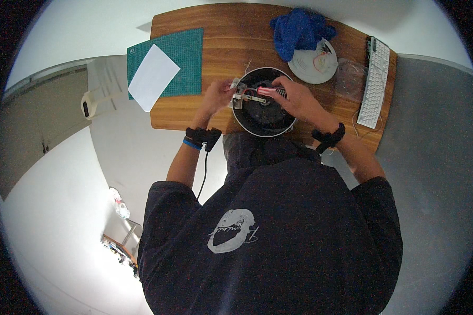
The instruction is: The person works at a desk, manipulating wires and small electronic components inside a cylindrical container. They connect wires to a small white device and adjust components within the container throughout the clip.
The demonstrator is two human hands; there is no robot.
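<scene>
A round black pan-like housing [268,123] with a pale rim lies near the table's front edge, its inside facing up. In my right hand [299,100] is a screwdriver [268,91] with a red and white handle, held over the housing and pointing left. A silvery metal bracket [253,98] sits across the housing's left side, under the screwdriver. At the left rim my left hand [218,98] has its fingers closed on a small pale fitting [235,83] next to the bracket. The fitting's exact kind and the screwdriver's tip are too small to make out.
A green cutting mat [192,63] with a white paper sheet [153,79] lies at the left. To the right are a blue cloth [299,31], a white round plate-like part [312,65] with wires, a clear plastic container [351,79] and a white keyboard [376,84] along the wooden table's [231,31] edge.
</scene>
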